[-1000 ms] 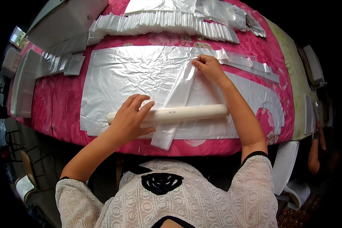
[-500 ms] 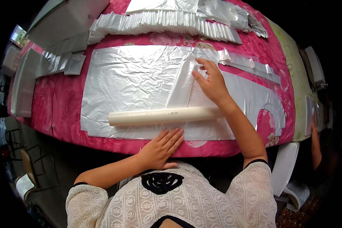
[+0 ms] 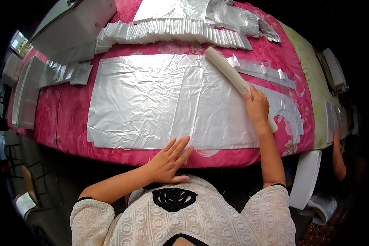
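A stack of thin silvery-white plastic bags (image 3: 131,102) lies flat and wrinkled in front of me, with a folded strip across its middle. My right hand (image 3: 258,107) is closed round a cream-coloured tube (image 3: 227,69). The tube slants over the right part of the stack, its far end near the back edge and its near end past my wrist. At the near edge of the stack rests my left hand (image 3: 170,159), fingers stretched out, fingertips on the plastic, holding nothing.
A pink floral cloth (image 3: 76,110) covers the table. Behind the stack runs a long row of folded plastic bags (image 3: 164,33). White boxes (image 3: 28,94) stand at the left. Narrow plastic strips (image 3: 270,74) lie to the right. Another person's arm (image 3: 338,158) shows at far right.
My right hand has taken hold of the tube, which has swung from lying crosswise near the front to a slant at the right. The folded strip lies flatter. My left hand has barely moved.
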